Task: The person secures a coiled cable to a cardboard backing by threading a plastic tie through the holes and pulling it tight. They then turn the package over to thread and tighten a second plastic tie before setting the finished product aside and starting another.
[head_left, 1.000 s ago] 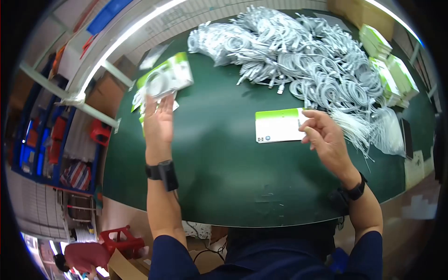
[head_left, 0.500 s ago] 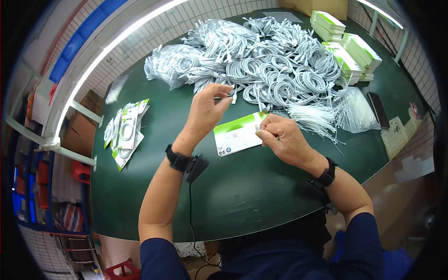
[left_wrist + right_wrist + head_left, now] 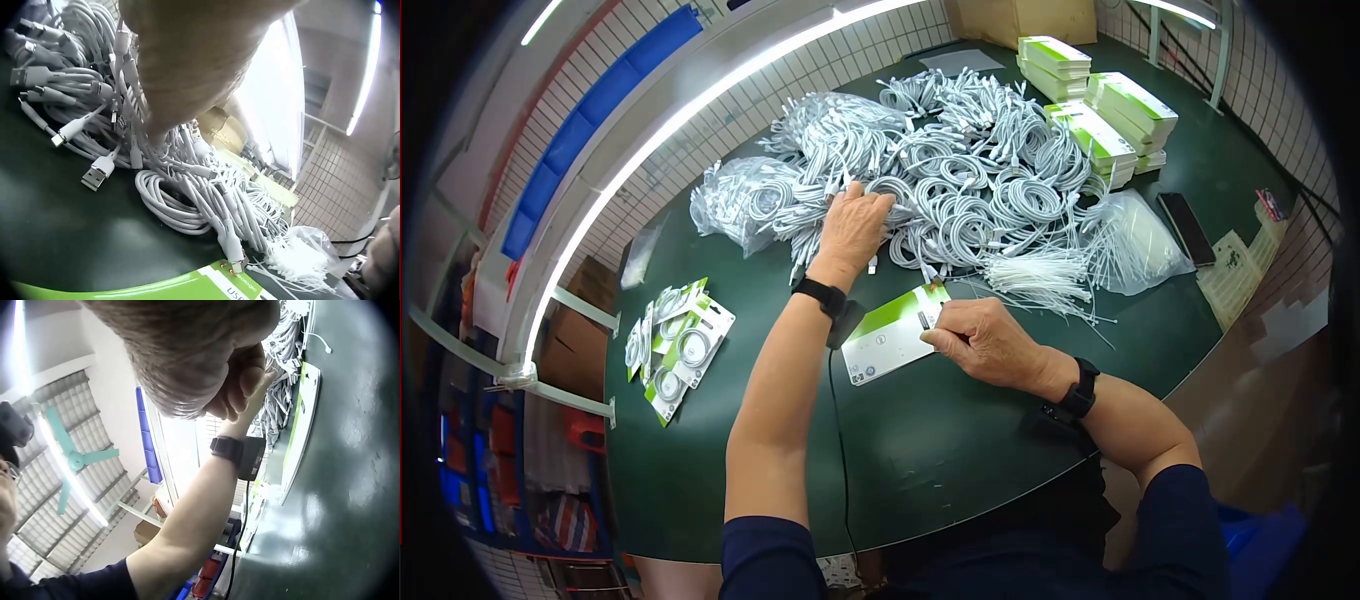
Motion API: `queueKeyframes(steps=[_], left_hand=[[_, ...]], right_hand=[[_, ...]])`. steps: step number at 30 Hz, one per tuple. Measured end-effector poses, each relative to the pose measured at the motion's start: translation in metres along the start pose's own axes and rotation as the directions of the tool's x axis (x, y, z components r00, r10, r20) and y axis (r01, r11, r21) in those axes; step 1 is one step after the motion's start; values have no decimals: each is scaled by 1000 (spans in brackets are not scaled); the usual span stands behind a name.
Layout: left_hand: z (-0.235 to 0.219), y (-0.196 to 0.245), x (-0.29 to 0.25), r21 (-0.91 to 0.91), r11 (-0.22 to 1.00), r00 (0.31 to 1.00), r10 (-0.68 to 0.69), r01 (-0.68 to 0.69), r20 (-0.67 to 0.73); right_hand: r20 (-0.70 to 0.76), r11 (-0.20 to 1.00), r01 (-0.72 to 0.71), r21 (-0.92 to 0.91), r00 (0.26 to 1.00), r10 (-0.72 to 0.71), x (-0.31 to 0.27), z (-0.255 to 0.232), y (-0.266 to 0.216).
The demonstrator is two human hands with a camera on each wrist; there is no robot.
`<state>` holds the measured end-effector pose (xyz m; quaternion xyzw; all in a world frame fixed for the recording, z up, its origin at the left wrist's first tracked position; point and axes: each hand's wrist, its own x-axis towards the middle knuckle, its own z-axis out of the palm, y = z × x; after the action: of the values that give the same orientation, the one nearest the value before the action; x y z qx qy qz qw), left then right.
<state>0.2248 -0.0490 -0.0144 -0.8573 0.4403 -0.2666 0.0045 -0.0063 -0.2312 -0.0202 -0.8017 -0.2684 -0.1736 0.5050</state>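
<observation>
My left hand (image 3: 856,232) reaches into a large heap of coiled white USB cables (image 3: 960,215). Its fingertips are hidden among the coils, so I cannot tell whether they grip one. In the left wrist view, the same hand (image 3: 194,56) covers part of the heap, and loose connectors lie beside it. My right hand (image 3: 990,342) has loosely curled fingers over the right end of a green and white packaging card (image 3: 885,345), with nothing visible in it. The right wrist view shows curled fingers (image 3: 240,387) and the card (image 3: 303,425) on the table.
Packed cable cards (image 3: 685,350) lie at the left. White zip ties (image 3: 1035,275) are near the card, beside a clear bag (image 3: 1140,245) and a phone (image 3: 1187,230). Stacks of green and white cards (image 3: 1135,110) stand at the back right of the dark green table (image 3: 940,460).
My left hand put a cable card onto the left pile, then moved right and forward into the cable heap. My right hand stays by the card, fingers now more curled. The head view shifted.
</observation>
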Motion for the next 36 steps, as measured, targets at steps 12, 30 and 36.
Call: queueKeyframes(steps=[12,30,36], left_hand=[[-71,22,-58,-149,899,849,-439,412,-295],[-130,152,-115,-172,981,933,-143,89,-331],[-127,151,-117,-226,973,945,-113,43,-308]], right_hand=[[-13,999,-16,35,1000,16,1,4,1],[173,662,-457,594,876,449,8,-12,-19],[197,493,-491,719,823,532,6,-9,-16]])
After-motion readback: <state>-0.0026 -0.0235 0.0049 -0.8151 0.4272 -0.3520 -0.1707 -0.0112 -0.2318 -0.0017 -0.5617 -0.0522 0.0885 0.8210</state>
